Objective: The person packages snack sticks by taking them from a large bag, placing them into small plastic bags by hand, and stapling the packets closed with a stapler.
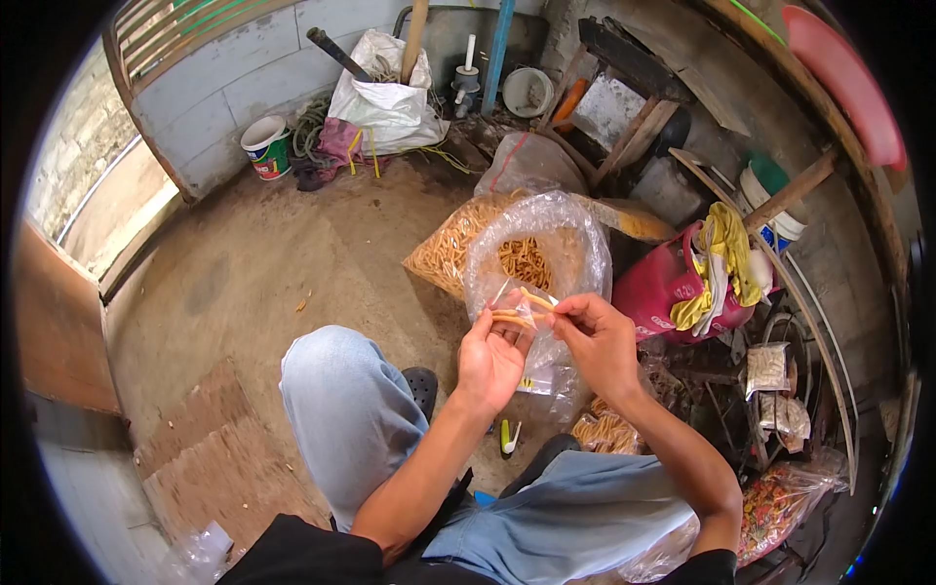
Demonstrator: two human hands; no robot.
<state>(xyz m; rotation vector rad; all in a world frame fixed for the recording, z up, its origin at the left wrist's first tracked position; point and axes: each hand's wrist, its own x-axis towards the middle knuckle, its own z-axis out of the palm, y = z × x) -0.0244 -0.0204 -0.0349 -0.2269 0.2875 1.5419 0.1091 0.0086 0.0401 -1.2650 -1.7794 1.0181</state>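
My left hand (pixel 492 369) holds a small clear plastic bag (pixel 514 304) from below, its palm turned up. Several tan stick-shaped snacks lie in or against this bag. At its right side my right hand (pixel 597 341) is closed, with fingertips pinching a tan snack stick (pixel 536 298). Just beyond both hands stands a large clear plastic bag (pixel 483 255), its wide mouth showing many more snack sticks (pixel 525 261) inside. Between my feet lies a small green and white object (pixel 508 438) that I cannot make out. Below my right forearm is another clear bag of snack sticks (pixel 606 432).
To the right, a dark red container (pixel 663 283) carries yellow gloves (pixel 720 263). A paint bucket (pixel 267 146) and a white sack (pixel 385 102) stand by the wall. Wooden boards (pixel 229 448) lie at left. A bag of colourful packets (pixel 780 512) sits at lower right.
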